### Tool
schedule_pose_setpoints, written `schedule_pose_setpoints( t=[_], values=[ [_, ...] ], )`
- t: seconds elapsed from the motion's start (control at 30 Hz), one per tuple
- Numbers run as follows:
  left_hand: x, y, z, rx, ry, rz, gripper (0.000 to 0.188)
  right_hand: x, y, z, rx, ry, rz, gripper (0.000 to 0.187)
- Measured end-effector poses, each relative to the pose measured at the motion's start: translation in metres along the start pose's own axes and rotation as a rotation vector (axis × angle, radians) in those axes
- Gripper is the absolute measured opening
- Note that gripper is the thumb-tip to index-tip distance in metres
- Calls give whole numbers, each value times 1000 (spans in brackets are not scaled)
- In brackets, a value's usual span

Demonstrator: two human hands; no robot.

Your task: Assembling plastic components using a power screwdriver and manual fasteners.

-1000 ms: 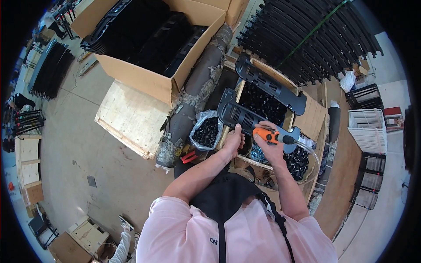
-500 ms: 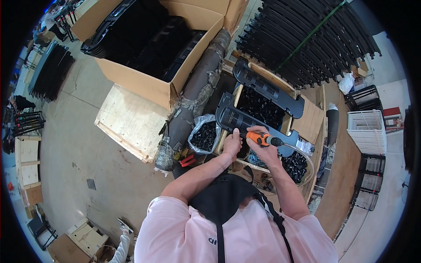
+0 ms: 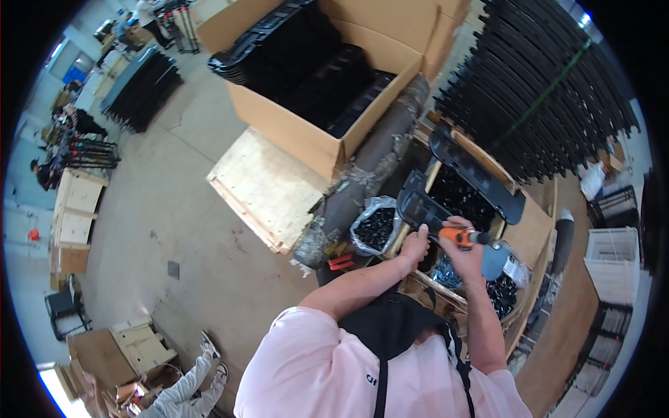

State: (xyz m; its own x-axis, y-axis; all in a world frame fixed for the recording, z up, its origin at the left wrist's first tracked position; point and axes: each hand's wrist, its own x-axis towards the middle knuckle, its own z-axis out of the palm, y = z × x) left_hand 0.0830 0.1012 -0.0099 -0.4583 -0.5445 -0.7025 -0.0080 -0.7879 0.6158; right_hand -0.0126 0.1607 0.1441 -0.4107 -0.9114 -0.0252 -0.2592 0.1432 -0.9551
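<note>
My right hand (image 3: 465,256) is wrapped around an orange and black power screwdriver (image 3: 460,237), which lies across the near end of a long black plastic panel (image 3: 422,209). My left hand (image 3: 415,248) is closed at that panel's near edge, thumb up against it; its fingertips are hidden. Farther back, a second black panel (image 3: 482,178) with a slotted grille spans the wooden bin. Small black parts (image 3: 456,195) fill the bin between the two panels. Bluish metal screws (image 3: 447,273) lie just below my hands, with shiny black pieces (image 3: 501,294) to their right.
Left of the bin sits a clear bag of black parts (image 3: 375,227), with a red-handled tool (image 3: 341,262) nearby. A worn padded roll (image 3: 364,182) runs beside a large cardboard box (image 3: 279,129). Stacked black slats (image 3: 536,83) stand behind. Someone's legs (image 3: 188,391) show at lower left.
The whole scene has shifted right and slightly down in the picture as my head turned. Both hands stay at the near panel, and the screwdriver remains in my right hand.
</note>
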Motion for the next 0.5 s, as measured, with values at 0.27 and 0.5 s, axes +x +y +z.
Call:
schedule_pose_setpoints(
  t=[0.27,0.5],
  values=[
    [-8,6,-15,-79,-57,-109,59,2,-25,-6,99,11,-98,49],
    [-45,6,-22,-318,-283,-246,16,-22,-26,-23,240,100,-92,49]
  ],
)
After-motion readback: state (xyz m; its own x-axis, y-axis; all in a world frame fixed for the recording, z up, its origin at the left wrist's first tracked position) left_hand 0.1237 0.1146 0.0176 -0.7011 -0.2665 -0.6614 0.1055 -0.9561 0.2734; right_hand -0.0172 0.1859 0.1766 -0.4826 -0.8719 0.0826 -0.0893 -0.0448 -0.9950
